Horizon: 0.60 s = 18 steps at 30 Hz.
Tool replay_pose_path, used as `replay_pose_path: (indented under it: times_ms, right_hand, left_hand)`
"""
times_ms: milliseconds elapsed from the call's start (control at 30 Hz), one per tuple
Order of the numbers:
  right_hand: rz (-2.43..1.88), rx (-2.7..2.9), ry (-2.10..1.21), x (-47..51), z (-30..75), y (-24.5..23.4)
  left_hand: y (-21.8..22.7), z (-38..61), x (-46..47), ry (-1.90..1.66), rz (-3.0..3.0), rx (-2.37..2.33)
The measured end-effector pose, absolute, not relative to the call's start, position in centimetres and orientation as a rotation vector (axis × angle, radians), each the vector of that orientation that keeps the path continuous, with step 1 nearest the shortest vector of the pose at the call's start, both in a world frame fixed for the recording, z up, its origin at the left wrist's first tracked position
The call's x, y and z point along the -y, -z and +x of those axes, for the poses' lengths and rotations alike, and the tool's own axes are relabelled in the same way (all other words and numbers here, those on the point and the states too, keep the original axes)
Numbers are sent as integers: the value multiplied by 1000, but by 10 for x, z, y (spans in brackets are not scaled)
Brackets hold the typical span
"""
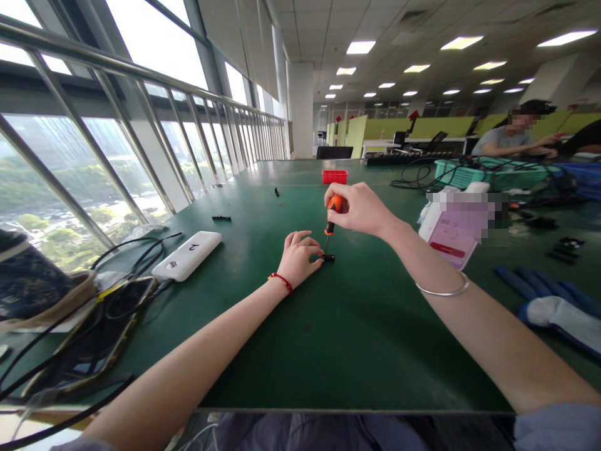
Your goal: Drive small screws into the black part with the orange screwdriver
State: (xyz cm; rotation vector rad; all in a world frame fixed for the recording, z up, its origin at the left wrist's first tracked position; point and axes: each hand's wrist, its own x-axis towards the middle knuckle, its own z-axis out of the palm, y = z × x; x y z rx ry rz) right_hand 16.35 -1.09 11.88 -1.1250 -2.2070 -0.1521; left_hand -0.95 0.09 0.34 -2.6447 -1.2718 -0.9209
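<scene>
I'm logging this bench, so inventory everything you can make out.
Plastic-handled screwdriver: one, orange and black, centre
Small elongated part: one, black, screwdriver tip
Loose pieces: several, black, both sides
Plastic box: one, red, far centre
Rounded slab: one, white, left
Dark-screened phone: one, black, left
Lit-screened phone: one, pink, right
Fabric glove: count unclear, blue-white, right
Plastic baskets: two, teal and blue, right
Dark cylinder: one, navy, left edge
Cables: several, black, both sides
Tabletop: one, green, beneath
Left hand: one, red bracelet, touching part
Right hand: one, silver bangle, holding screwdriver

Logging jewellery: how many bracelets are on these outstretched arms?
2: a thin red bracelet on the left wrist, a silver metal bangle on the right forearm. Grey sleeves may hide more.
</scene>
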Motion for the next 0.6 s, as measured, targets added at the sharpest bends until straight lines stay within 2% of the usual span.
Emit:
replay_pose_path:
  times_ms: [600]
  right_hand:
    - [-1181,2233,107,14,163,-120]
  left_hand:
    - [-6,-8,1,917,-2655,1289]
